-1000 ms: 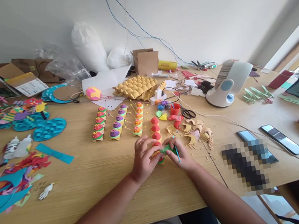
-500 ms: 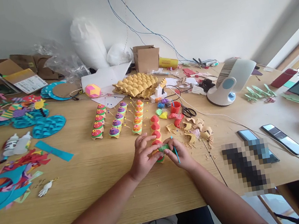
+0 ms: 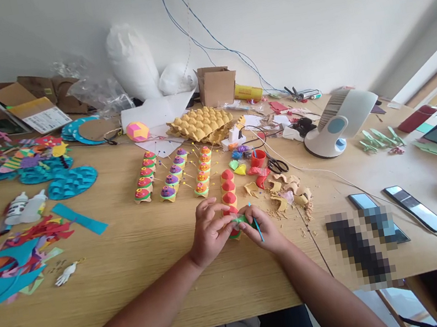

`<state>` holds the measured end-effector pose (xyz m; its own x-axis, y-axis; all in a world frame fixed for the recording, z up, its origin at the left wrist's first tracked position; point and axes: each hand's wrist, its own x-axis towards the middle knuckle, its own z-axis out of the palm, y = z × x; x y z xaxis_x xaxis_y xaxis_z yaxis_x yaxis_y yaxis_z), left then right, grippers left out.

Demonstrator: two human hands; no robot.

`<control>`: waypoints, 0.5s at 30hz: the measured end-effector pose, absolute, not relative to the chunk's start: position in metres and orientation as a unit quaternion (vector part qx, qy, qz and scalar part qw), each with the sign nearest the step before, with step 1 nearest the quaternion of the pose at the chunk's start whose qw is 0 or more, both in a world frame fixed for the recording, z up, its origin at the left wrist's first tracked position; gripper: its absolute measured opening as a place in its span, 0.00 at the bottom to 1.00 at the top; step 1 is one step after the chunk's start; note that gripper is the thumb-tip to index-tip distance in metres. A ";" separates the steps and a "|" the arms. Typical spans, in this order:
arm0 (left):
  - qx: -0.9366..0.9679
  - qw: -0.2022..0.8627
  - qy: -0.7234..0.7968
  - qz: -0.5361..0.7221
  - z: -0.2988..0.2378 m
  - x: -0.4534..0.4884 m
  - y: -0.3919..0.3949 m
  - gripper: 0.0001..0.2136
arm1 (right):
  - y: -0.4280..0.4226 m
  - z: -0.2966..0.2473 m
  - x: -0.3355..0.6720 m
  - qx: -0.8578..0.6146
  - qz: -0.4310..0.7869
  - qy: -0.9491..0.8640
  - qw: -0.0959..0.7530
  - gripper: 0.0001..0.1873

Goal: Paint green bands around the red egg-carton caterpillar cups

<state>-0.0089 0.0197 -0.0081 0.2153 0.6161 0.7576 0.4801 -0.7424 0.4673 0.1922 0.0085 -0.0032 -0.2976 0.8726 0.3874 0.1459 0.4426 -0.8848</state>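
the green clay lump (image 3: 240,219) sits between both hands, over the near part of the strip; it looks light, soft and perhaps tacky, so a gentle pinch at its edges should suit. the left hand (image 3: 210,233) is half curled, thumb and forefinger pinching its left end; the right hand (image 3: 266,228), more closed, grips its right side plus a thin blue stick (image 3: 256,224). reaching farther, the red-domed egg-carton strip (image 3: 228,186) seems light and crushable, best held low.

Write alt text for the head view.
The left hand and right hand hold a small green piece over a red-topped carton strip on a wooden table; the right also holds a thin blue stick. Three decorated strips stand farther back.
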 end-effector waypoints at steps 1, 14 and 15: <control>0.777 0.064 0.351 0.518 -0.008 -0.009 0.019 0.06 | 0.008 -0.003 0.192 -0.361 0.389 -0.704 0.472 0.19; 0.764 0.041 0.380 0.520 -0.012 -0.011 0.020 0.03 | 0.011 -0.007 0.190 -0.394 0.318 -0.701 0.502 0.19; 0.760 0.042 0.381 0.525 -0.012 -0.010 0.020 0.03 | 0.011 -0.007 0.190 -0.396 0.311 -0.701 0.505 0.19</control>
